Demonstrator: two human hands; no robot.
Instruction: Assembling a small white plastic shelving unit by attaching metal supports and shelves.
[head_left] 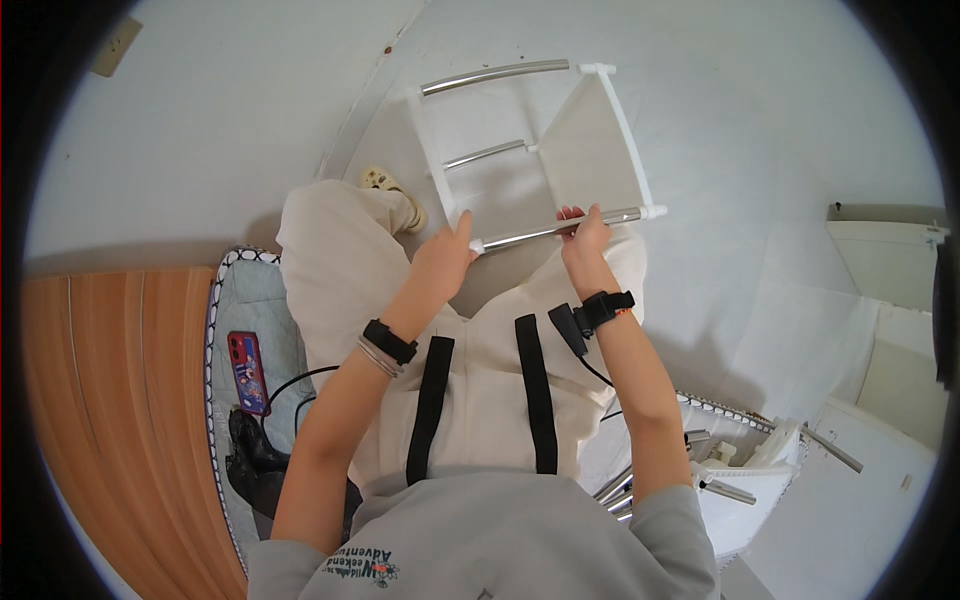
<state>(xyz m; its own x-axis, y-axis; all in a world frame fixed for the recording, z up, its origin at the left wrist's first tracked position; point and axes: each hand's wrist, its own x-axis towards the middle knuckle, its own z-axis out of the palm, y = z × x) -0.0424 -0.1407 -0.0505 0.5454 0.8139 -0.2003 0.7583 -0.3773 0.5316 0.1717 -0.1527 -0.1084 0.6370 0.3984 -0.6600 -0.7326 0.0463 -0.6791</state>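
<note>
A rack frame with two white panels, a left panel (431, 150) and a right panel (592, 140), stands in front of my knees. Shiny metal tubes run between them: a far tube (495, 76), a middle tube (484, 154) and a near tube (520, 240). A small gap shows between the far tube's right end and the right panel's corner. My left hand (440, 265) is closed on the left panel's near corner, where the near tube meets it, index finger pointing up along the panel. Toward that tube's right end, my right hand (588, 242) wraps its fingers around it.
To the right lie loose metal tubes and white parts (755, 470) on a patterned-edge mat. At left, a phone in a red case (248, 372) and a black bag (257, 460) lie beside a wooden cabinet (130, 390). A white cabinet (885, 262) stands far right.
</note>
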